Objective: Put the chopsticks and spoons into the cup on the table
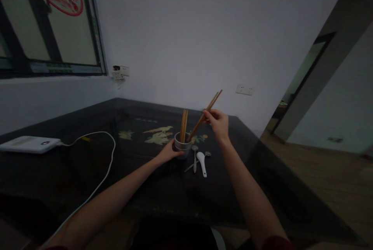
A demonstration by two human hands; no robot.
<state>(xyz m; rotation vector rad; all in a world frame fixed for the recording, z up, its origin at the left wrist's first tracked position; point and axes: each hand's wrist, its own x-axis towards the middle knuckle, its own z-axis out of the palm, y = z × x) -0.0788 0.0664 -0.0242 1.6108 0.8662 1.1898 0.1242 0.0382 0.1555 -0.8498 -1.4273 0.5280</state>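
Note:
A small metal cup [183, 147] stands on the dark table [87, 172] and holds several upright wooden chopsticks [183, 125]. My left hand [169, 151] is wrapped round the cup's left side. Above and to the right, my right hand [218, 122] pinches a pair of chopsticks [207, 113] that slant down with their lower tips inside the cup. Just right of the cup lie a white ceramic spoon [202, 162] and two metal spoons [194, 153].
A white flat device [29, 143] lies at the table's left with a white cable [101, 172] curving toward the near edge. Walls with sockets [244, 89] close the back. A doorway and wooden floor [320, 172] lie to the right.

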